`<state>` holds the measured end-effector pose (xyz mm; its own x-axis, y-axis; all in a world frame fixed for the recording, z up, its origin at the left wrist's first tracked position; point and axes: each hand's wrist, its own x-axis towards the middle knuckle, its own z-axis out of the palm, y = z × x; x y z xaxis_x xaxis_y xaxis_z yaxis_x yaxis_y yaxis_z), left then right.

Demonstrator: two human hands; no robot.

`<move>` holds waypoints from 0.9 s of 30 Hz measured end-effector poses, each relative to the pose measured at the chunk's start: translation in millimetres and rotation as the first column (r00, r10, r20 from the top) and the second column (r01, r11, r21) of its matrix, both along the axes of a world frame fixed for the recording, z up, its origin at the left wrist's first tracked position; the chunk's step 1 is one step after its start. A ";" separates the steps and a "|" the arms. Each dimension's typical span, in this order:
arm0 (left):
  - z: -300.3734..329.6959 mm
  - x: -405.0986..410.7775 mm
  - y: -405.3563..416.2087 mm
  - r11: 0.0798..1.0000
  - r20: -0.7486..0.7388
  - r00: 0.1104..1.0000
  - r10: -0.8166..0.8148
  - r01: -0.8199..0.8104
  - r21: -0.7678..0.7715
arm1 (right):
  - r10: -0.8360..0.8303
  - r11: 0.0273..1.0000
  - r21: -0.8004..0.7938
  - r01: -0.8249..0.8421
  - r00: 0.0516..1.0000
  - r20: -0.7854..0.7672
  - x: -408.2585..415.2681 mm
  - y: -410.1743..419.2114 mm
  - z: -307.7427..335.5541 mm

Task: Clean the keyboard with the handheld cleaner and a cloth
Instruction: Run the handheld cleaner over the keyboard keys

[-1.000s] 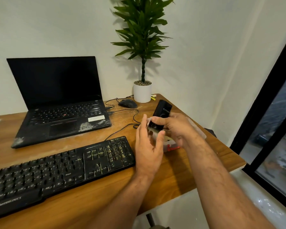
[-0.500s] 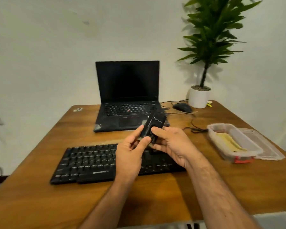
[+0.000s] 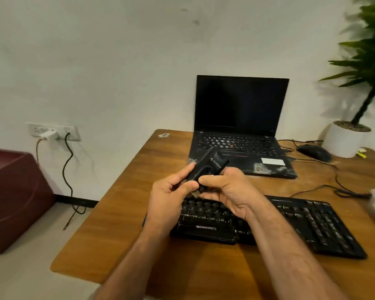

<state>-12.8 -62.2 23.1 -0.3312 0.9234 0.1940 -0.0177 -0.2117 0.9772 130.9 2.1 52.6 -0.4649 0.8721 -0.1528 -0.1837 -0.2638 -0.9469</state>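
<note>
Your left hand (image 3: 171, 195) curls its thumb and fingers round the near end of the black handheld cleaner (image 3: 206, 169), and your right hand (image 3: 227, 191) grips it from the other side, so the tool sits tilted above the far-left keys of the black keyboard (image 3: 290, 221), probably being readied for use. No cloth shows clearly from here. You've bare wooden desk (image 3: 117, 213) to the left before its edge drops away, but the laptop (image 3: 238, 135) sits just beyond and cables trail right.
</note>
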 end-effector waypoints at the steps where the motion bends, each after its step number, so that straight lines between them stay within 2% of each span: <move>1: 0.8 -9.1 0.0 1.000 0.006 1.000 -0.002 0.002 -0.003 | 0.010 1.000 0.026 -0.011 1.000 0.027 -9.2 2.4 -0.6; 5: -0.9 -46.6 6.7 1.000 -0.040 0.999 -0.031 0.031 -0.007 | 0.019 0.994 0.106 -0.028 0.996 0.090 -41.3 13.5 -3.3; 9: -7.1 -77.5 12.3 0.996 0.004 0.996 -0.086 0.086 -0.002 | 0.016 0.990 0.138 -0.031 0.994 0.108 -65.9 18.8 -9.6; 18: -19.0 -90.9 22.5 0.999 0.052 0.999 -0.013 0.011 0.039 | -0.102 0.961 0.269 0.065 0.987 0.126 -76.5 15.3 -30.9; 20: -25.3 -92.9 25.3 0.995 -0.068 0.993 0.097 -0.096 0.012 | -0.160 0.932 0.354 0.083 0.968 0.192 -72.9 16.2 -30.8; 22: -35.6 -96.4 30.3 0.974 -0.330 0.928 0.175 -0.213 -0.082 | -0.199 0.894 0.447 0.045 0.932 0.304 -69.1 17.2 -30.4; 24: -42.0 -95.9 37.1 0.954 -0.552 0.828 0.096 -0.235 -0.187 | -0.227 0.858 0.513 -0.020 0.882 0.414 -67.0 16.9 -30.5; 27: -41.9 -91.8 43.4 0.933 -0.685 0.728 0.035 -0.271 -0.239 | -0.272 0.797 0.593 -0.116 0.808 0.523 -66.8 10.5 -29.8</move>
<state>-104.6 -18.8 -18.9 -0.3685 0.9191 0.1397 0.6604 0.1531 0.7351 64.1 12.6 22.8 -0.3882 0.9037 0.1808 0.4295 0.3510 -0.8321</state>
